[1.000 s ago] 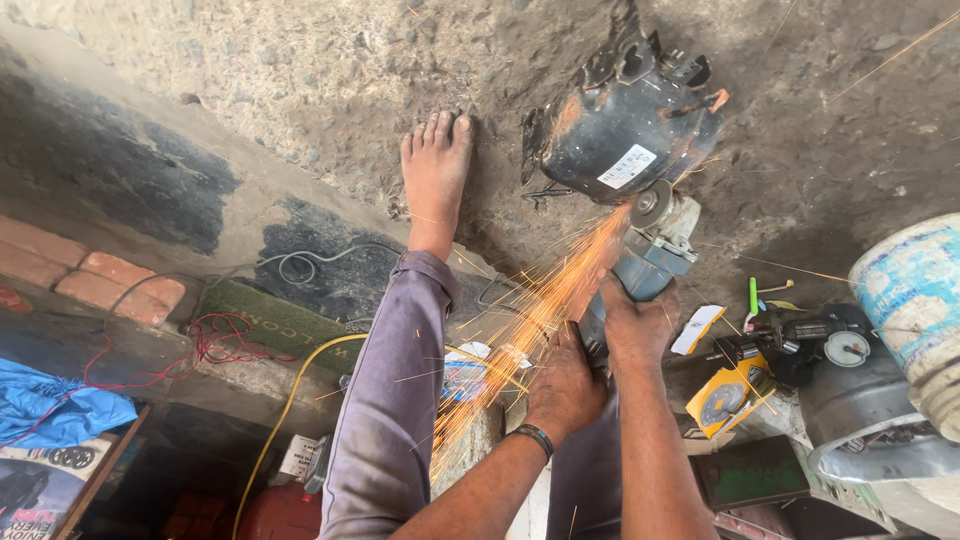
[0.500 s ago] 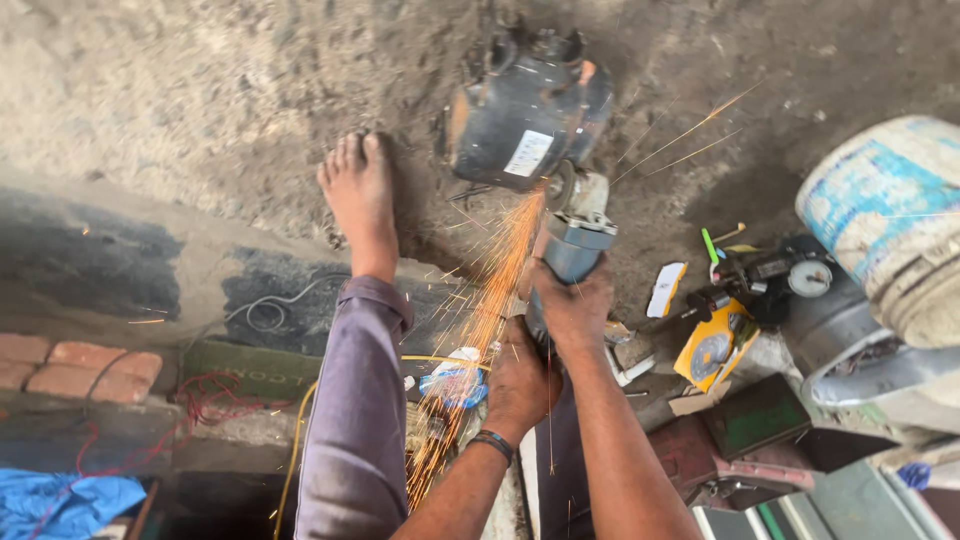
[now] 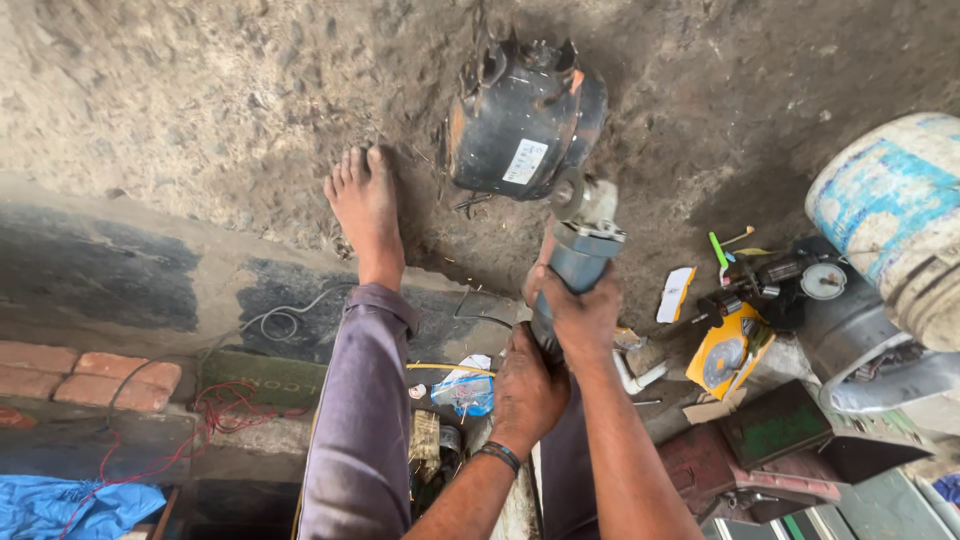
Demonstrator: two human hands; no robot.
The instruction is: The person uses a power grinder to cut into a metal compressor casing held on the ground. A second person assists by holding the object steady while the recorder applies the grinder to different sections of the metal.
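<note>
Clutter is crowding the black compressor (image 3: 525, 120) lying on the dirt; I am clenching my right hand (image 3: 585, 315) around the grey angle grinder (image 3: 575, 255), its head touching the compressor's lower edge; my left hand (image 3: 525, 390) is gripping the grinder's rear, hiding it; my bare foot (image 3: 365, 215) is resting left of the compressor; a yellow disc pack (image 3: 728, 352), a gauge (image 3: 822, 280) and a white-blue bucket (image 3: 890, 215), cut off by the frame, are sitting to its right.
</note>
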